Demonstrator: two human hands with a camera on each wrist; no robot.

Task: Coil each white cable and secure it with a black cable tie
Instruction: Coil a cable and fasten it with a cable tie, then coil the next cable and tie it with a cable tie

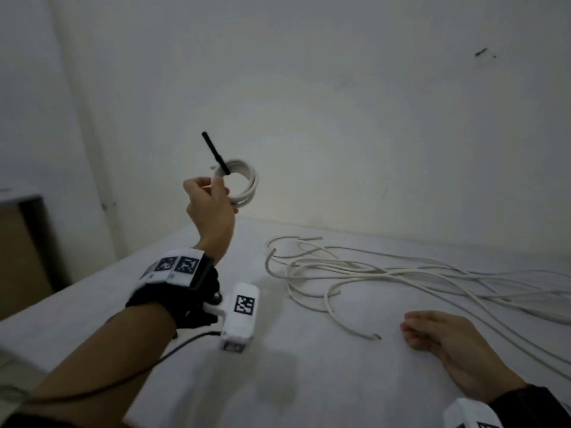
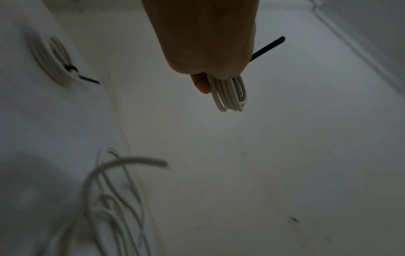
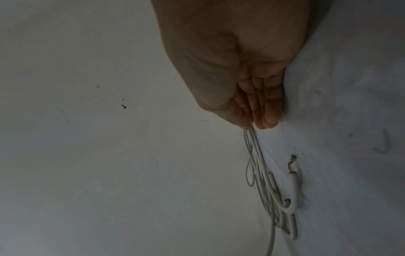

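Observation:
My left hand is raised above the table's far left corner and grips a coiled white cable. A black cable tie sticks up and to the left from the coil. In the left wrist view the coil hangs below my curled fingers, with the tie's tail pointing to the right. My right hand rests on the table at the lower right, fingers relaxed and empty. Loose white cables sprawl across the table just beyond it, one bare end lying near its fingertips.
Another coiled white cable with a black tie around it lies on the table. The white table stands against a white wall. A brown box-like object stands off the table's left side.

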